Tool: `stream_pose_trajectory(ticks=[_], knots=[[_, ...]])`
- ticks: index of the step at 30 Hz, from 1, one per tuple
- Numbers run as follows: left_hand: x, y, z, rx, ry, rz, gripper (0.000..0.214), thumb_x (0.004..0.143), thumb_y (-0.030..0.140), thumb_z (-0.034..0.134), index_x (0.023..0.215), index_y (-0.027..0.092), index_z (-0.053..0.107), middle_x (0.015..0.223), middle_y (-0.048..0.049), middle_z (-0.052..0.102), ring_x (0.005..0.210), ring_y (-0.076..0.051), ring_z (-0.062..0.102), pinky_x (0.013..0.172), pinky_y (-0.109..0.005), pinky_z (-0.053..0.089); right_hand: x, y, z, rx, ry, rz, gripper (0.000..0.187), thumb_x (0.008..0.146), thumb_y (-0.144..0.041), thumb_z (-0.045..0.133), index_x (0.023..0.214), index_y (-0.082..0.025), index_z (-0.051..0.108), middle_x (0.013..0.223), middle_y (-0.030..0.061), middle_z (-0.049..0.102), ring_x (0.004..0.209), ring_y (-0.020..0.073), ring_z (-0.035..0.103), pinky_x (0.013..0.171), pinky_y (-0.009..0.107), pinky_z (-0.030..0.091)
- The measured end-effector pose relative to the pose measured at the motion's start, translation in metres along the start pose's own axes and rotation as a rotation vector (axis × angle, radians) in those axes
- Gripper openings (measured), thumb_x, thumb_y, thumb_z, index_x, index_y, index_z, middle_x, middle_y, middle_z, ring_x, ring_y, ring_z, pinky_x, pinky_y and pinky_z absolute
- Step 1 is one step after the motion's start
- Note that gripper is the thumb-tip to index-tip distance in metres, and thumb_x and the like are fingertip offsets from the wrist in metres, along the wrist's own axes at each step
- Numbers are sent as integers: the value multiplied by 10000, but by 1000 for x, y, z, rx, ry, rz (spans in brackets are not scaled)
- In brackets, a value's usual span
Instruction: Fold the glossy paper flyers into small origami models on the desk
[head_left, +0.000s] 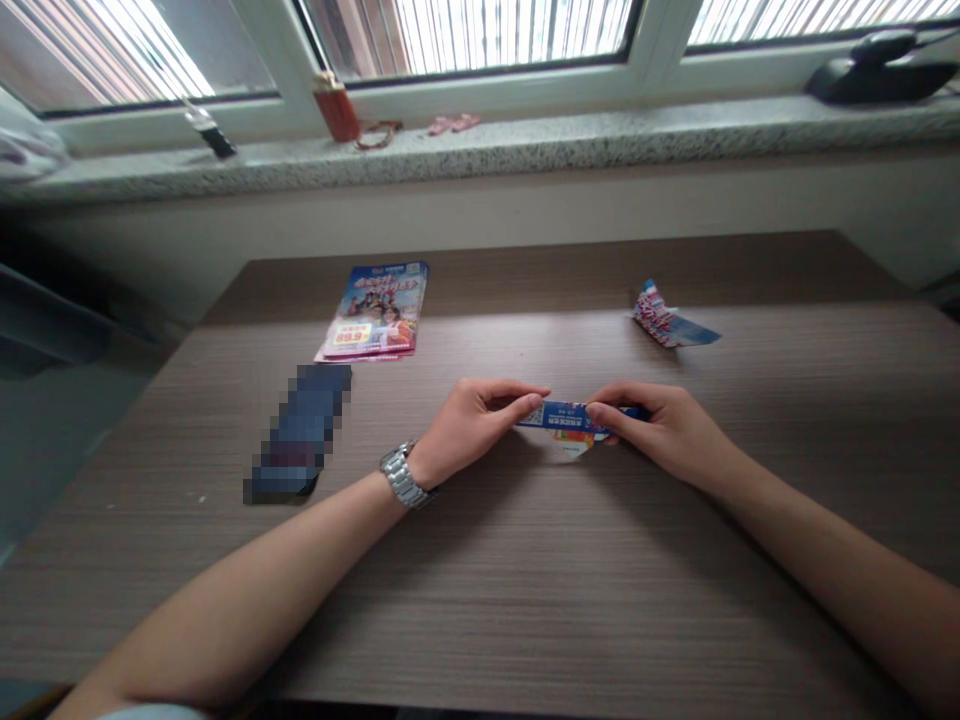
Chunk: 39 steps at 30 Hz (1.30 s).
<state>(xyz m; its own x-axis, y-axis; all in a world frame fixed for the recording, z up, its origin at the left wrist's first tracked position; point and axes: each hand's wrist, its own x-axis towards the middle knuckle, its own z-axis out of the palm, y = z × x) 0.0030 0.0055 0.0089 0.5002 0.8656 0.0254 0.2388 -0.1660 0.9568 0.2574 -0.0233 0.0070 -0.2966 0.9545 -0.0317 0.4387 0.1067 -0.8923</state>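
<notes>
Between my two hands is a folded flyer (566, 415), a narrow blue strip with white print, a QR code at its left end and a small coloured flap hanging below. My left hand (487, 415), with a metal watch (406, 474) on the wrist, pinches the strip's left end between thumb and fingers. At the other end, my right hand (652, 420) is closed on the strip with the thumb on top. The fingers cover both ends of the paper. A folded paper shape (667, 322) with similar print stands farther back on the right.
A stack of printed flyers (379, 310) lies at the back left of the wooden table (480, 600). Nearer me is a dark, pixelated phone-like slab (300, 430). On the stone windowsill (570, 148) are a red-brown lighter-like object (337, 110), pink clips (454, 124) and a black device (877, 75).
</notes>
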Motion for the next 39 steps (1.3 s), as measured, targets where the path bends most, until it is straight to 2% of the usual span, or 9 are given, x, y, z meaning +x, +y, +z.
stream_pose_trajectory(ticks=[3, 7, 14, 19, 23, 28, 33, 36, 39], knots=[[0, 1, -1, 1, 3, 15, 348, 941, 356, 641, 1229, 172, 707, 1062, -75, 769, 892, -171, 716, 774, -253, 560, 1, 1, 0, -4, 0, -3, 348, 905, -512, 617, 939, -190, 746, 855, 59, 756, 702, 193, 682, 617, 297, 582], [0, 1, 0, 21, 6, 41, 292, 959, 283, 599, 1204, 171, 710, 1049, -64, 762, 880, -144, 701, 772, -232, 554, 1, 4, 0, -43, 0, -16, 347, 919, -507, 600, 945, -192, 743, 854, 55, 760, 700, 194, 678, 625, 302, 566], [-3, -4, 0, 245, 68, 114, 269, 990, 286, 548, 1193, 184, 692, 955, -42, 758, 812, -131, 694, 724, -230, 541, 4, 8, 0, -255, 82, -193, 270, 964, -400, 568, 1046, -217, 747, 988, 71, 756, 895, 234, 686, 816, 368, 529], [-3, -8, 2, 591, 96, 356, 286, 992, 214, 528, 1253, 205, 644, 1268, -87, 679, 1151, -206, 642, 1009, -383, 516, 7, 16, 4, -374, 128, -286, 239, 969, -344, 572, 1081, -225, 747, 971, 87, 687, 914, 232, 644, 820, 379, 510], [-7, -6, 7, 796, -96, 502, 359, 1023, 259, 475, 1371, 222, 555, 1399, -100, 595, 1248, -226, 591, 1052, -409, 501, 10, 22, 6, -437, 156, -320, 224, 963, -336, 582, 1066, -233, 752, 951, 89, 663, 911, 239, 624, 815, 393, 507], [-10, -5, 15, 898, -222, 510, 466, 1018, 411, 485, 1427, 187, 500, 1464, -132, 534, 1310, -275, 546, 1096, -441, 469, 13, 24, 6, -460, 159, -346, 224, 960, -322, 579, 1082, -238, 748, 961, 91, 669, 928, 244, 624, 834, 405, 515], [-10, -5, 15, 994, -211, 444, 562, 1017, 491, 451, 1466, 153, 459, 1485, -148, 506, 1333, -296, 520, 1122, -438, 430, 15, 23, 6, -546, 187, -404, 248, 973, -323, 555, 1119, -230, 732, 1091, 117, 688, 1049, 273, 626, 929, 458, 515], [-12, -3, 15, 1025, -181, 432, 575, 1021, 507, 427, 1461, 138, 463, 1473, -152, 518, 1332, -292, 524, 1139, -435, 405, 14, 22, 8, -612, 144, -439, 333, 984, -328, 530, 1278, -249, 665, 1295, 126, 658, 1204, 299, 596, 1024, 507, 486], [-14, -2, 18, 1017, -174, 424, 591, 1020, 518, 420, 1453, 119, 467, 1489, -156, 506, 1363, -279, 501, 1182, -420, 352, 10, 19, 15, -677, 61, -452, 476, 1006, -352, 480, 1466, -233, 505, 1509, 141, 514, 1376, 308, 489, 1131, 541, 406]])
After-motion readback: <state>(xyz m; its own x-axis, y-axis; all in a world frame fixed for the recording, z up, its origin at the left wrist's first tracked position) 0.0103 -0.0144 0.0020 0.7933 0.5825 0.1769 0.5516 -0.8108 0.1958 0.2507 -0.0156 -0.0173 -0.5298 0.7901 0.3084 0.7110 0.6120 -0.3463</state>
